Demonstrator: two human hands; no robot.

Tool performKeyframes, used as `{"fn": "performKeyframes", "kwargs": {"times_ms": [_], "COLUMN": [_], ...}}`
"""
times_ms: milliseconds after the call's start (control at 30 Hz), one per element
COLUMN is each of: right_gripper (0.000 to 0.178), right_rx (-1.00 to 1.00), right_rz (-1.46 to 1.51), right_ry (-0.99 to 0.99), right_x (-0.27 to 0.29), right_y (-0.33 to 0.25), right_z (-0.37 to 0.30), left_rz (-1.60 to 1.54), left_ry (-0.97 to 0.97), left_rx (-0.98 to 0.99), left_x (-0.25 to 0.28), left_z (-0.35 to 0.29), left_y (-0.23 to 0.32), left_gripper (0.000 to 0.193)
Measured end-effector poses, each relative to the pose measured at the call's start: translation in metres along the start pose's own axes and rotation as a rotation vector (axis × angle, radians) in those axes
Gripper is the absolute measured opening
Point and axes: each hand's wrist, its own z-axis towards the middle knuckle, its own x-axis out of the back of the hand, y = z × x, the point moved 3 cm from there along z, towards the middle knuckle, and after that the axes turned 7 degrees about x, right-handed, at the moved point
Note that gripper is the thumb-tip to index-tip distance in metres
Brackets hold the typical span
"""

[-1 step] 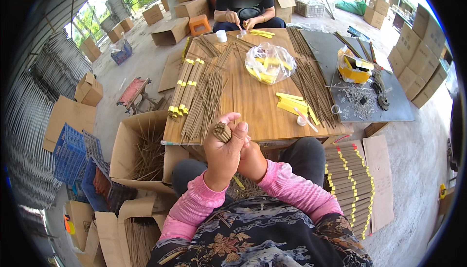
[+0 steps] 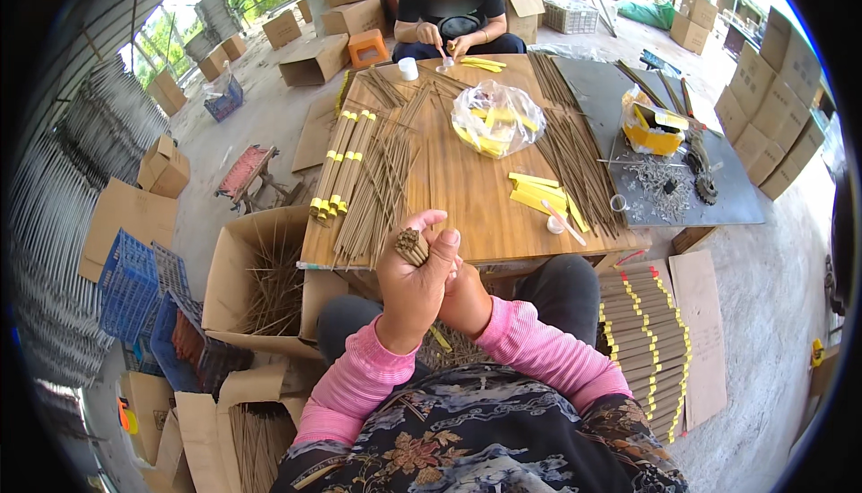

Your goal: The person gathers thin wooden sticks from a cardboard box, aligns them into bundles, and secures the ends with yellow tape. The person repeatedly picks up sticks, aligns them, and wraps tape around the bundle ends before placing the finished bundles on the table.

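Just in front of the table's near edge, my left hand (image 2: 409, 291) is closed round a bundle of thin brown incense sticks (image 2: 412, 247), whose cut ends point up toward me. My right hand (image 2: 468, 301) presses against it from the right, closed about the same bundle; its fingers are mostly hidden behind the left hand. Loose sticks (image 2: 373, 192) lie on the wooden table (image 2: 458, 210) beyond my hands. To their left are bundles with yellow paper bands (image 2: 343, 162). Yellow paper strips (image 2: 539, 192) lie to the right, by a small white cup (image 2: 556, 224) with a white spreader stick.
Across the table a person (image 2: 453, 17) handles yellow strips. A clear bag of strips (image 2: 498, 118) sits mid-table. A dark board (image 2: 642, 170) carries a yellow box (image 2: 654, 129). Cartons of sticks (image 2: 235, 264) stand left of my knees; banded bundles (image 2: 642, 340) lie at right.
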Motion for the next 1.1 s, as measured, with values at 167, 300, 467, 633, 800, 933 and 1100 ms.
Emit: {"fn": "performKeyframes", "kwargs": {"times_ms": [167,300,467,633,800,933,1100], "right_gripper": [0.054,0.059,0.043,0.019,0.013,0.013,0.020], "right_rx": [0.156,0.059,-0.010,0.101,-0.064,-0.187,-0.279], "right_rz": [0.235,0.128,-0.026,-0.137,-0.029,0.064,0.157], "right_ry": [-0.043,-0.075,0.077,0.097,0.125,0.121,0.085], "right_x": [0.012,0.051,0.096,0.091,0.090,0.088,0.079], "right_y": [-0.022,-0.031,-0.066,-0.053,-0.039,-0.030,-0.020], "right_z": [0.017,0.011,0.021,0.013,-0.006,-0.016,-0.021], "left_rz": [0.390,0.523,0.737,0.798,0.413,0.038,0.033], "left_ry": [-0.064,-0.112,-0.298,-0.478,-0.681,-0.765,-0.762], "left_rx": [-0.369,-0.384,-0.278,-0.276,0.331,0.717,0.774], "left_x": [-0.006,-0.006,-0.007,-0.023,-0.027,-0.020,-0.013], "left_z": [-0.002,-0.009,-0.016,-0.022,-0.030,-0.034,-0.035], "left_y": [0.027,0.050,0.045,0.016,0.003,0.000,-0.010], "left_gripper": [0.032,0.038,0.041,0.031,0.030,0.033,0.030]}}
